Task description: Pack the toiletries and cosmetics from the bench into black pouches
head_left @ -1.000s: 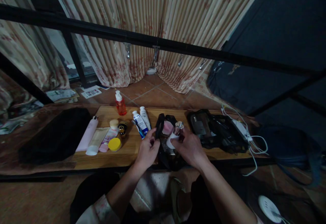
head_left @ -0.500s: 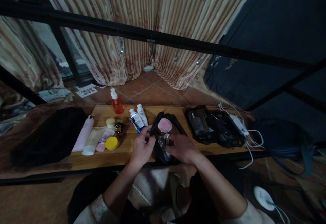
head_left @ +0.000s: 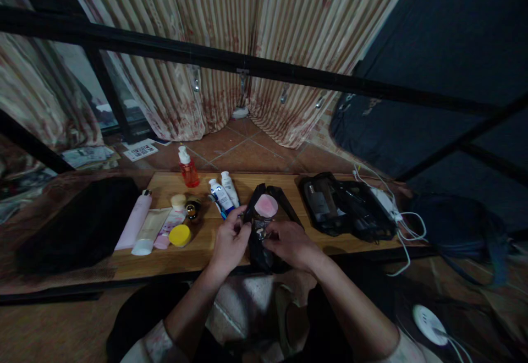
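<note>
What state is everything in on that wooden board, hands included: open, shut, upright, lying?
Left hand: pinching the black pouch's edge
Right hand: at the silver-topped bottle; grip unclear
Black pouch: open
Orange-red pump bottle: upright
Pink bottle: lying, capped
Beige tube: lying, capped
Yellow-lidded jar: lid on
Blue-and-white tube: lying, capped
Black case: too dark to tell

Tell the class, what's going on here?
Someone's left hand holds the edge of an open black pouch. The right hand is over it, at a shiny-topped bottle; a pink round item shows just beyond. On the wooden board, a red pump bottle stands to the left, and a black mesh case lies to the right.
</note>
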### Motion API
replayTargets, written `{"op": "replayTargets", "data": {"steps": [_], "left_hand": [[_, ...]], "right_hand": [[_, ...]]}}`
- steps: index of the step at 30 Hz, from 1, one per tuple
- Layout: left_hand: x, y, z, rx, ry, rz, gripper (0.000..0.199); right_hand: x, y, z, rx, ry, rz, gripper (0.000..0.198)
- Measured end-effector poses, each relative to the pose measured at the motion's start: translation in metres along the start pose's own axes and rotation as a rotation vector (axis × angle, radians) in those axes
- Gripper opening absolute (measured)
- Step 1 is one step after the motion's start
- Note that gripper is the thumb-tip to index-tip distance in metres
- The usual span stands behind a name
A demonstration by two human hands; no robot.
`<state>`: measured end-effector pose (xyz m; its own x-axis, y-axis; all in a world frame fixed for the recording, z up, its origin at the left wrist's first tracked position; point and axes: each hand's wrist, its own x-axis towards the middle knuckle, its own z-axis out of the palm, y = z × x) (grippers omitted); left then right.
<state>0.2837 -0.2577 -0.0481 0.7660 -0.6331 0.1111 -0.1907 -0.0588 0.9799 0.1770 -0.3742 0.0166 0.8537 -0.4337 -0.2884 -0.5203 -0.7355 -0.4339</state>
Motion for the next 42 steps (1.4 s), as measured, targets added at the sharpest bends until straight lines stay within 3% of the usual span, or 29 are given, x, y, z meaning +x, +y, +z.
{"op": "replayTargets", "data": {"steps": [8, 15, 21, 27, 32, 35, 40, 42], "left_hand": [[0.0, 0.0, -0.001, -0.034, -0.026, 0.015, 0.039], [-0.002, 0.004, 0.001, -0.061, -0.029, -0.013, 0.039], [-0.004, 0.006, 0.003, -0.059, -0.037, -0.002, 0.044], [-0.005, 0.008, 0.003, -0.055, -0.034, 0.016, 0.045], [-0.005, 0.007, 0.004, -0.012, -0.027, 0.035, 0.048], [-0.004, 0.006, 0.004, 0.034, -0.016, 0.07, 0.045], [-0.001, 0.005, 0.001, 0.147, -0.069, 0.192, 0.034], [0.001, 0.006, -0.002, 0.215, -0.084, 0.196, 0.034]], "right_hand": [[0.02, -0.006, 0.029, -0.148, -0.054, 0.04, 0.025], [0.013, -0.003, 0.024, -0.168, 0.008, 0.043, 0.027], [-0.003, -0.007, 0.003, 0.012, 0.192, 0.002, 0.024], [-0.019, -0.002, -0.006, 0.268, 0.513, -0.011, 0.022], [-0.019, 0.013, -0.003, 0.191, 0.702, 0.007, 0.026], [-0.013, 0.022, 0.005, 0.106, 0.629, 0.012, 0.028], [0.002, 0.028, 0.01, 0.048, 0.31, 0.147, 0.03], [0.008, 0.03, 0.006, 0.017, 0.284, 0.184, 0.035]]}}
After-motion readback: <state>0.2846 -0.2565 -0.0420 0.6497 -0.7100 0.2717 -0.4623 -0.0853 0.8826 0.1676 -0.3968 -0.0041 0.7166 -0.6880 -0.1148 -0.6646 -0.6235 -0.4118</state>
